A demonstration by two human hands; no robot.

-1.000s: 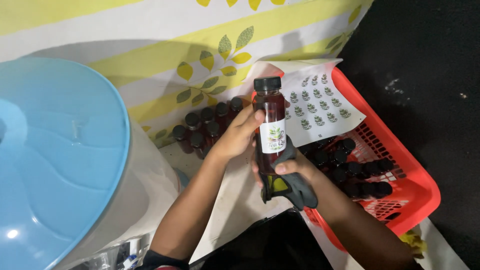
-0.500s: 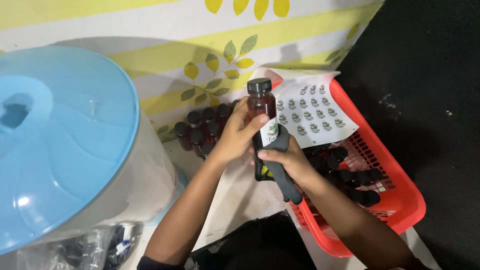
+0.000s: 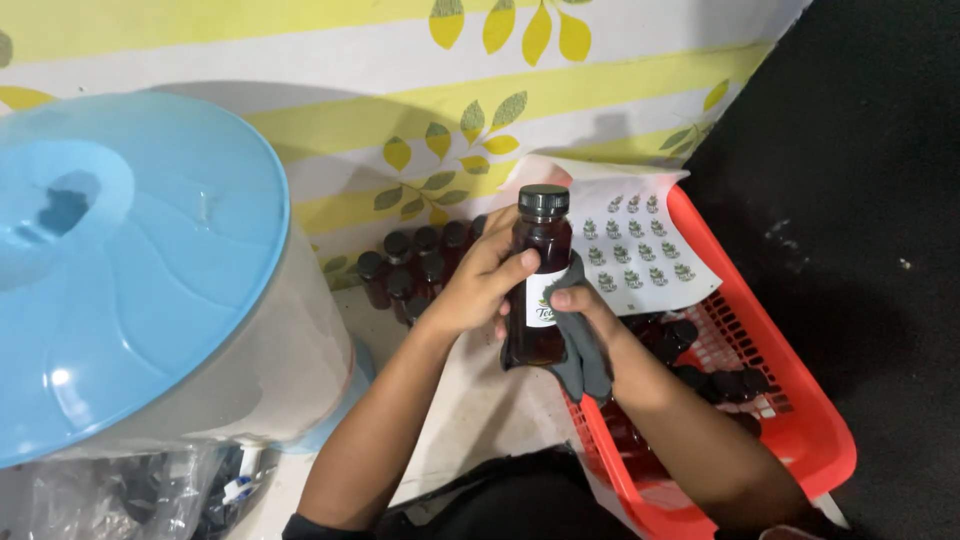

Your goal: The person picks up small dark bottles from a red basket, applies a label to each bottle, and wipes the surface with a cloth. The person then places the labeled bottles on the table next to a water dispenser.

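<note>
Both hands clasp an upright dark bottle (image 3: 537, 280) above the red basket (image 3: 800, 420): left hand (image 3: 475, 285) curled round its side, right hand (image 3: 590, 320) closed on it through a grey cloth (image 3: 585, 355) (which hides the bottle's base and the label's right edge).

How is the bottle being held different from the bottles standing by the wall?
The held bottle is lifted up between both hands and carries a white label; the bottles by the wall stand on the surface in a tight group, and no label shows on them. A grey cloth is pressed against the held one only. Both kinds are dark with black caps.
</note>
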